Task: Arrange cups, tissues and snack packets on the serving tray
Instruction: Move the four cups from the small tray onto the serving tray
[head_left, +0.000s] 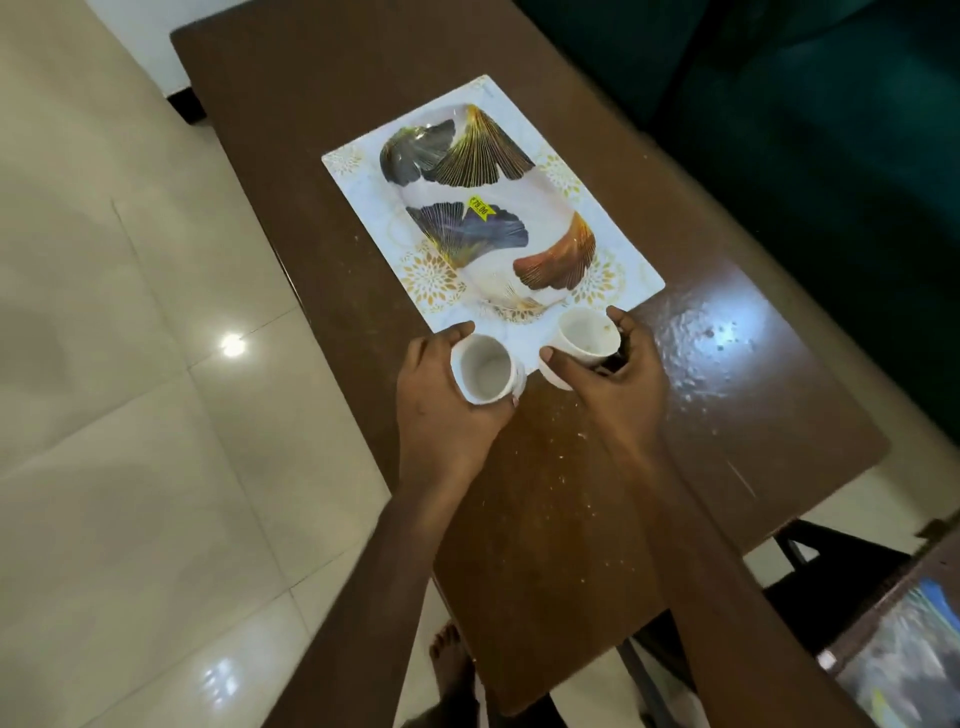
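The job looks barely begun; the tray (613, 275) lies flat on the brown table (311, 104) with nothing on its patterned face but a yellow price sticker (480, 207). The left hand (447, 405) has its fingers curled round the left cup (485, 369) and the right hand (623, 389) wraps the right cup (584, 338); both cups sit at the tray's near edge, upright and mouth up, though I cannot tell whether they rest on it or hang just above. Setting both down is what remains here; no tissues or snack packets are in view, so those parts seem wholly undone.
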